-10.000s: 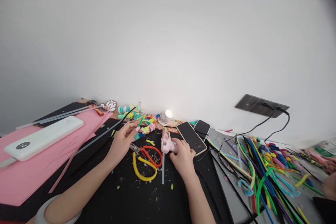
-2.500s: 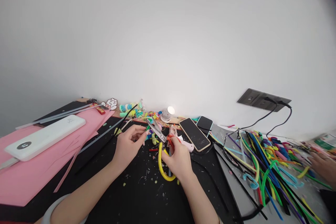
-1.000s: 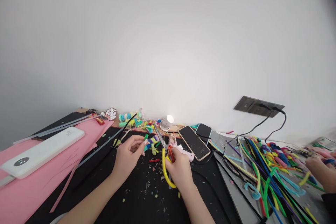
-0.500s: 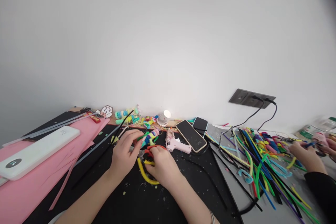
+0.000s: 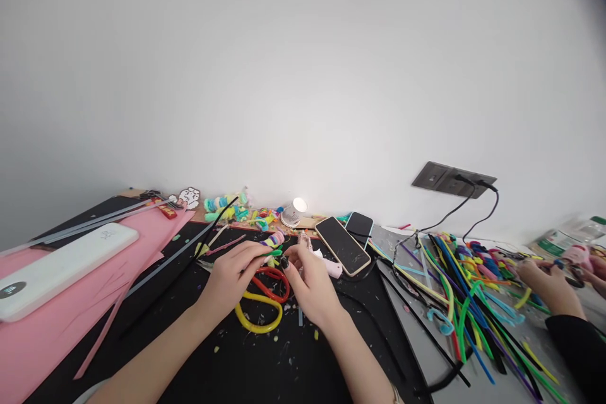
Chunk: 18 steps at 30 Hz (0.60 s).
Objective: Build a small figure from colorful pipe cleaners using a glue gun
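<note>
A short green stem (image 5: 273, 253) is being pinched in the narrowed fingertips of the left hand (image 5: 230, 276). It is being held just above the black table (image 5: 265, 366), a little ahead of both hands. Its long axis is lying roughly left to right, with the free end pointing at the right hand (image 5: 310, 281). The left hand is the nearer, being on the stem itself. The right hand is being kept just beside the free end, its thumb and forefinger closed on a small black bit (image 5: 284, 262); what that bit is cannot be told. The scissors (image 5: 258, 329) are lying under and between the two hands, touched by neither. A glue gun (image 5: 331, 265) is lying just behind the right hand.

A small round pot (image 5: 290, 216) is standing by the wall; its contents cannot be made out. Far to the right, a pile of stems (image 5: 473, 303) is being worked at by a co-worker's hand (image 5: 544, 281).
</note>
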### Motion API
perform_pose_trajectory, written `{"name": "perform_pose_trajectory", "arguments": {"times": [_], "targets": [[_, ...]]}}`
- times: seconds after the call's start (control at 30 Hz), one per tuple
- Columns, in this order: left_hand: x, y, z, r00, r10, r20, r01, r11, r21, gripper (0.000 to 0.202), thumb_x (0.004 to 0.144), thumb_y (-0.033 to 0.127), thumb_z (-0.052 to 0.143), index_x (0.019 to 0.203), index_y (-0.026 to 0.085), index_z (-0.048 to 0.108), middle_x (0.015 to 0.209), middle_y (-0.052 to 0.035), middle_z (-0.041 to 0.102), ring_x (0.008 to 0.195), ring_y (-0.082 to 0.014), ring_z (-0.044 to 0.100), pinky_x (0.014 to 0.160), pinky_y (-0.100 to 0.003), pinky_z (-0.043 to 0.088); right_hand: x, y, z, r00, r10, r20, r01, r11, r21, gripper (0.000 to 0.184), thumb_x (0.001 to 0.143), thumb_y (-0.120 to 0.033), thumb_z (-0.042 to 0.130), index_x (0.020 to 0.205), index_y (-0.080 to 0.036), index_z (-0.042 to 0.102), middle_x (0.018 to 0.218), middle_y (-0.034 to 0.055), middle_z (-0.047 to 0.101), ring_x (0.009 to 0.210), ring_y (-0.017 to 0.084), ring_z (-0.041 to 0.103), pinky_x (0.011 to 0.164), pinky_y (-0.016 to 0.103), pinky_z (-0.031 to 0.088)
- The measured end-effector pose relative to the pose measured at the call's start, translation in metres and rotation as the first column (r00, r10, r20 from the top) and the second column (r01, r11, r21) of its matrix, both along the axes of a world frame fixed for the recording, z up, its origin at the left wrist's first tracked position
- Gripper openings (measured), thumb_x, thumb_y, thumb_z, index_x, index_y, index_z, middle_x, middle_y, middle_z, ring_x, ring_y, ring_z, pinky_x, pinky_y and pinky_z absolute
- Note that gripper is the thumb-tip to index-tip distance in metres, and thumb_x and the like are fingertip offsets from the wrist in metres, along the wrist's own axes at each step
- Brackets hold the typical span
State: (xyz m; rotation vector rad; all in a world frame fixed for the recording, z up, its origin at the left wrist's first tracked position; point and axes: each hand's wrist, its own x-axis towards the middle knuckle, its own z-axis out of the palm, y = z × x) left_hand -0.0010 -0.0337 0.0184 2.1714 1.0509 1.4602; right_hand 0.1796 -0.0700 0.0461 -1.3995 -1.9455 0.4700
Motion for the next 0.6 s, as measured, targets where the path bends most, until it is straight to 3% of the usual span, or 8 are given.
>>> {"name": "perform_pose_trajectory", "arguments": {"times": [0.1,0.2,0.3,0.47,0.6], "targets": [[0.003,0.001,-0.002,0.997,-0.080,0.014,0.081,0.987,-0.138,0.015,0.087,0.025,0.057,0.090,0.024,0.072,0.088,-0.0035,0.076,0.080,-0.0200,0.071,0.076,-0.029,0.057,0.004,0.005,-0.007,0.998,0.054,-0.043,-0.055,0.999,-0.001,0.019,0.096,-0.032,0.046,0.083,-0.020,0.052,0.069,-0.0026,0.055,0.063,0.014,0.051,0.059,0.023,0.035],[0.005,0.002,-0.003,0.991,-0.123,0.048,0.131,0.956,-0.263,0.012,0.083,0.026,0.062,0.090,0.024,0.072,0.090,-0.0028,0.077,0.078,-0.0197,0.072,0.075,-0.028,0.057,0.001,0.009,-0.018,0.997,0.048,-0.066,-0.048,0.999,0.001,0.027,0.095,-0.026,0.042,0.069,-0.021,0.042,0.061,-0.0044,0.045,0.057,0.013,0.044,0.056,0.023,0.029],[0.004,0.002,-0.004,0.985,-0.162,0.060,0.173,0.920,-0.351,0.011,0.083,0.027,0.063,0.088,0.024,0.072,0.088,-0.0021,0.077,0.079,-0.0192,0.072,0.073,-0.027,0.056,0.001,0.010,-0.026,0.993,0.010,-0.114,-0.007,1.000,0.026,0.030,0.094,-0.026,0.039,0.065,-0.021,0.036,0.059,-0.0049,0.040,0.055,0.012,0.039,0.055,0.024,0.026],[0.003,0.003,-0.004,0.980,-0.199,0.028,0.193,0.895,-0.402,0.017,0.083,0.028,0.060,0.071,0.021,0.070,0.068,-0.0004,0.072,0.063,-0.0170,0.066,0.062,-0.026,0.052,0.004,0.007,-0.030,0.992,0.039,-0.122,-0.038,0.999,0.013,0.032,0.094,-0.026,0.039,0.063,-0.021,0.032,0.056,-0.0060,0.033,0.053,0.012,0.034,0.053,0.024,0.023],[0.004,0.006,-0.006,0.973,-0.204,0.107,0.230,0.848,-0.478,0.016,0.082,0.032,0.062,0.079,0.020,0.071,0.077,-0.0030,0.074,0.071,-0.0186,0.068,0.067,-0.028,0.054,0.005,0.008,-0.033,0.991,0.002,-0.136,0.004,0.999,0.046,0.034,0.095,-0.029,0.038,0.063,-0.022,0.032,0.055,-0.0057,0.035,0.053,0.012,0.036,0.052,0.025,0.024]]}}
